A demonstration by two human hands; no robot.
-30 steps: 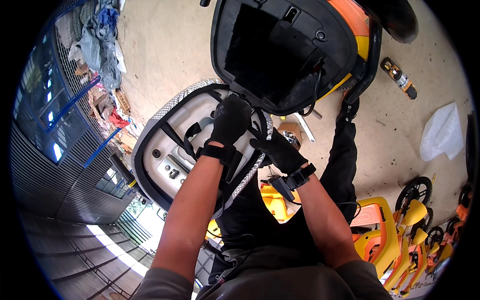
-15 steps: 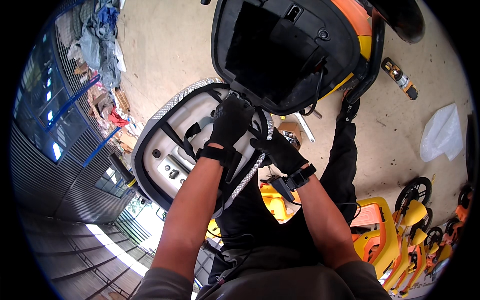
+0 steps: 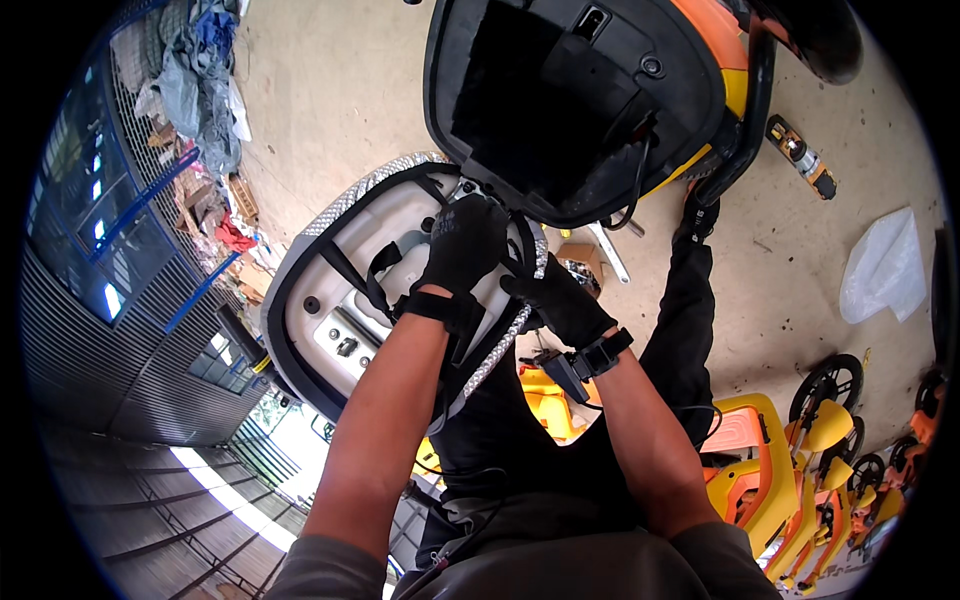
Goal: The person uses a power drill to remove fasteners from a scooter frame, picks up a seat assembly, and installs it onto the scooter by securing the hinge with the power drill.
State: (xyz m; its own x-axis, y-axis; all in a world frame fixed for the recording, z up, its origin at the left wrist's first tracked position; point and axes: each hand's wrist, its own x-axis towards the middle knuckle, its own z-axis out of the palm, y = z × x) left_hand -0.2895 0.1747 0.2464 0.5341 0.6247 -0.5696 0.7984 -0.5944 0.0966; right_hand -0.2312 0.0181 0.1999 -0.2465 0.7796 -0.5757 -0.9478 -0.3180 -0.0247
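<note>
A scooter seat (image 3: 372, 238) lies tipped back, its white underside up and silver-patterned cover around its edge. Beyond it is the black storage compartment (image 3: 690, 105) of an orange and yellow scooter. My left hand (image 3: 466, 238), in a black glove, is closed in a fist over the seat's underside, just by the metal hinge (image 3: 470, 187); whatever its fingers hold is hidden. On the seat's right edge my gloved right hand (image 3: 562, 304) is closed, thumb over the rim. Black straps (image 3: 345, 268) cross the underside, left of my left hand.
A yellow and black tool (image 3: 800, 157) and a clear plastic bag (image 3: 884, 266) lie on the floor at right. Near the compartment are a metal bar (image 3: 611, 254) and a cardboard box (image 3: 582, 262). Yellow scooters (image 3: 745, 450) stand lower right; plastic sheeting (image 3: 200, 95) is heaped far left.
My left hand has turned and drawn back slightly, so more of the metal hinge shows beyond it. The right hand keeps its place on the seat edge.
</note>
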